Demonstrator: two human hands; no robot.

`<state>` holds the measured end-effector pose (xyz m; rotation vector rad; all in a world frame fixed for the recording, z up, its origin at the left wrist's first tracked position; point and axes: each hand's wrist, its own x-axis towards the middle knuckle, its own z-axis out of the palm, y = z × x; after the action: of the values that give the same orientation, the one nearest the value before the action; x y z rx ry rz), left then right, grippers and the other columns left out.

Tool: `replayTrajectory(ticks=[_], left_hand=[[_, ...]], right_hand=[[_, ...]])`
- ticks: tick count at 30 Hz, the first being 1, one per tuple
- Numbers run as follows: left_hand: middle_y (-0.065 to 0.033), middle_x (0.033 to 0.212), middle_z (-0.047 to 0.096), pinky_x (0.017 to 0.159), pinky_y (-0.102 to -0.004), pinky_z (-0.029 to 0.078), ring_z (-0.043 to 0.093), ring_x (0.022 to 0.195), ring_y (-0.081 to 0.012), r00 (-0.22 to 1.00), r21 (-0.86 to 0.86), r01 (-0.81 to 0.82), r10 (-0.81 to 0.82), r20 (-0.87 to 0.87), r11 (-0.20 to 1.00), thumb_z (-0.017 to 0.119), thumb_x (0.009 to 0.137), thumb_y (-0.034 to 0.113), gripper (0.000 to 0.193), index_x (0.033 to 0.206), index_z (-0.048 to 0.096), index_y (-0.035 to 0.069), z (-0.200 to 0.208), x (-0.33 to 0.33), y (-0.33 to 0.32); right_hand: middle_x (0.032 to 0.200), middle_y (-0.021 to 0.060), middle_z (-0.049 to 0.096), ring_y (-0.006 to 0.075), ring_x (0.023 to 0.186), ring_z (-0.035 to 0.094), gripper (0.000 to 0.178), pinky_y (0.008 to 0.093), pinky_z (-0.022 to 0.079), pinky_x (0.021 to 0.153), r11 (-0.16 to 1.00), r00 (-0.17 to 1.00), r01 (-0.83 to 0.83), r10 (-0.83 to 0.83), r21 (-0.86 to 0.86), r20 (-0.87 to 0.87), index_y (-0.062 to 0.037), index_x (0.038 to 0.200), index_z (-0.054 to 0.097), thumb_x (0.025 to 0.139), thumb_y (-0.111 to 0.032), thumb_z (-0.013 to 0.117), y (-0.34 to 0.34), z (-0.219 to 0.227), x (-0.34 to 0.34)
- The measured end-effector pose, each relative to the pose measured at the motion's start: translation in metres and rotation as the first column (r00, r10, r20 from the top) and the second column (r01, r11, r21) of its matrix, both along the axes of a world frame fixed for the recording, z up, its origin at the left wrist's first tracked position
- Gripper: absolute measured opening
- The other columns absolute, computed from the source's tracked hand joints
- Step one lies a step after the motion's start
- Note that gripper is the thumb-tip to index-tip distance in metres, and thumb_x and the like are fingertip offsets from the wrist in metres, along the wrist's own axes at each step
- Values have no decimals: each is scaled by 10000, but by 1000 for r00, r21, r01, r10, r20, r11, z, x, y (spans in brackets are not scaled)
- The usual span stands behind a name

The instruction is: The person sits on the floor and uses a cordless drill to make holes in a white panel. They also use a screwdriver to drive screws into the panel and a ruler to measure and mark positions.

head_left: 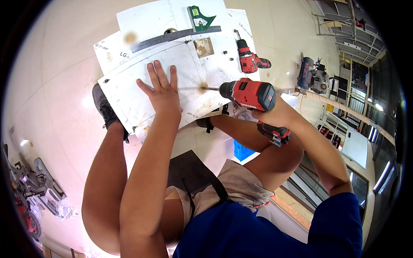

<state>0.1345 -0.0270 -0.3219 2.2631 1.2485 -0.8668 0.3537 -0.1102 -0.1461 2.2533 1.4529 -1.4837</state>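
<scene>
My right hand (pixel 275 112) is wrapped round the grip of a red and black cordless drill (pixel 254 94). The drill lies level, its bit pointing left, and the tip meets a brown, dusty spot on a white panel (pixel 137 86). Flat on that panel, fingers spread, rests my left hand (pixel 164 92), left of the bit. A combination square with a green head (pixel 200 19) and a dark steel rule (pixel 172 39) lies across the far part of the white sheets. To the right a second, smaller red drill (pixel 247 58) lies on its side.
Small dark fittings (pixel 228 56) dot the panels, which have a square brown cutout (pixel 203 47). Below them stands a blue crate (pixel 243 150). An air compressor (pixel 313 74) is on the floor at right, and a saw-like machine (pixel 36 193) at lower left. Metal shelving (pixel 344 30) stands far right.
</scene>
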Motion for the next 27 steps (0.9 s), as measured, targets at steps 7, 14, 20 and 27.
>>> replayTrajectory(ticks=[7,14,20,27], left_hand=[[-252,1697,-125,1132,-803,90,-125,1553,-483,1000,-28,-11,11,-5,1000,884,675,561,1379,1665,-9,209,-1,1,2],[-258,1694,-130,1131,-803,80,-141,1548,-491,1000,-29,-12,12,-6,1000,883,685,549,1370,1666,-11,210,0,1,1],[-360,1652,-125,1102,-816,117,-140,1528,-546,1000,-26,14,-14,25,1000,897,656,589,1432,1657,-15,125,-3,1,1],[-366,1646,-145,1095,-824,112,-148,1523,-554,999,-23,14,-13,34,1000,902,648,581,1447,1655,-26,114,-5,1,-1]], right_hand=[[1034,136,700,235,934,652,473,344,520,937,997,999,-45,43,65,27,-32,1217,622,747,-8,672,-2,0,-3],[1057,140,697,259,945,655,475,356,522,937,1000,1000,10,-10,27,12,-33,1218,611,746,-7,661,-1,0,-2],[1034,152,687,274,927,645,478,356,521,932,995,1000,-21,22,93,-11,-21,1214,595,738,7,635,-2,-4,-2],[1026,156,678,281,929,638,477,349,512,942,996,999,-22,24,86,-24,-21,1206,592,731,4,625,-2,-4,-1]])
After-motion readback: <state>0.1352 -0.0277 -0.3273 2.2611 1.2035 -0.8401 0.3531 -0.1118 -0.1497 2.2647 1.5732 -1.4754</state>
